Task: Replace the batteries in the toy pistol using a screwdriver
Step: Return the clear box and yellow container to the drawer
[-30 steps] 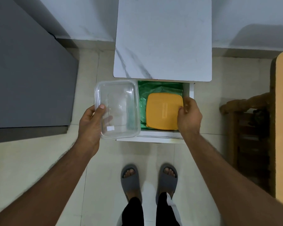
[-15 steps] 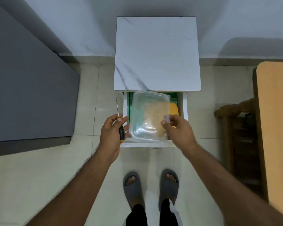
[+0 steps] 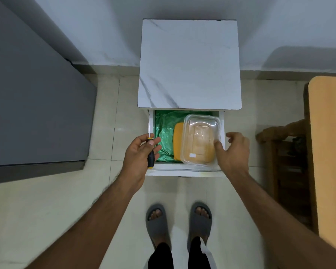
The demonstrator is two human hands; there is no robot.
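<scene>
My left hand [image 3: 139,152] grips a screwdriver [image 3: 150,155] with a black and yellow handle, its thin shaft pointing away from me beside the open drawer [image 3: 182,171]. A clear plastic container [image 3: 201,139] lies upside down in the drawer on top of an orange lid [image 3: 177,141]. My right hand [image 3: 234,150] hovers at the container's right edge with the fingers spread, the thumb close to its rim. No toy pistol or batteries are in view.
The drawer belongs to a small white marble-top cabinet [image 3: 189,63] against the wall and is lined with green plastic [image 3: 164,131]. A grey bed [image 3: 31,105] stands at the left, a wooden table edge [image 3: 330,144] and chair [image 3: 283,152] at the right. My sandalled feet [image 3: 178,220] stand on floor tiles.
The clear container went from my left hand to my right, then down into the drawer over the orange lid. My right hand let go of it. My left hand took up the screwdriver.
</scene>
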